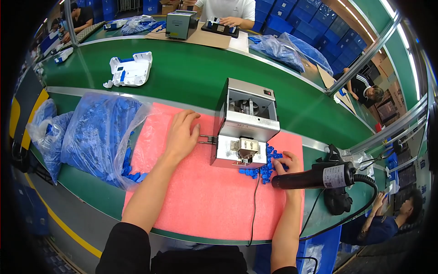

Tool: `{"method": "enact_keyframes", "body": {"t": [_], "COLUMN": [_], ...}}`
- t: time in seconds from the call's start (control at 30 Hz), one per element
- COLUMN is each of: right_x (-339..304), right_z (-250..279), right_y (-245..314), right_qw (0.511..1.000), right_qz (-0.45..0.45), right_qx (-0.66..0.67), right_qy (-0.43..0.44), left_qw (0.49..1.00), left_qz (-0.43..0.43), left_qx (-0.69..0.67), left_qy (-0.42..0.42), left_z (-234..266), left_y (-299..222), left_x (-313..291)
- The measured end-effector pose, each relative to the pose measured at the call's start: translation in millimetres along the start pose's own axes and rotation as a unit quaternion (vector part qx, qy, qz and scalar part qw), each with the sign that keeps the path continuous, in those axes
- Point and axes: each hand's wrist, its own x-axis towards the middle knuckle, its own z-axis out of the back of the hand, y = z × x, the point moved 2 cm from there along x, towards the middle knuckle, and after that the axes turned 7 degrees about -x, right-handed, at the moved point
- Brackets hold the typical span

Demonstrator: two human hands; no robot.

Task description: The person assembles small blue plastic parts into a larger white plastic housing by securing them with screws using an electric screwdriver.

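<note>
My left hand (182,133) lies over a pink foam sheet (200,196), fingers stretched and apart, just left of two metal prongs on a grey machine. That boxy machine (246,121), which looks like a screw feeder, stands on the sheet's far part. Around its front right corner small blue plastic parts (264,173) are heaped. My right hand (289,165) reaches to the right side of this heap, thumb and forefinger apart, with no part visible between them. A black electric screwdriver (315,178) with a white label crosses in front of this hand and hides some of it.
Clear bags of blue parts (96,137) lie left of the foam. A white plastic housing (131,69) rests on the green bench (182,73) beyond. The screwdriver's cable (372,201) loops at right; a thin black wire (254,210) crosses the foam. Other people work across and to the right.
</note>
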Motion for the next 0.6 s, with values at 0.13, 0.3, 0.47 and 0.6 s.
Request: {"method": "enact_keyframes", "body": {"t": [0.13, 0.3, 0.47, 0.6], "right_x": [1.2, 3.1, -1.8, -2.8], "right_z": [-1.5, 6.5, 0.7, -0.3], "right_y": [3.4, 6.2, 6.7, 7.2], "right_qw": [0.997, 0.995, 0.999, 0.997], "right_qz": [-0.049, -0.007, 0.03, 0.001], "right_qx": [0.057, 0.079, 0.019, 0.061], "right_qy": [-0.027, -0.067, -0.008, 0.04], "left_qw": [1.0, 1.0, 1.0, 1.0], "left_qz": [-0.006, -0.012, -0.011, -0.009], "left_qx": [0.002, 0.002, 0.003, 0.01], "left_qy": [-0.004, -0.004, 0.005, 0.013], "left_z": [0.2, 0.0, -0.9, -1.2], "left_y": [-1.1, 0.2, -1.4, 0.0], "left_x": [0.4, 0.0, 0.6, -0.1]}}
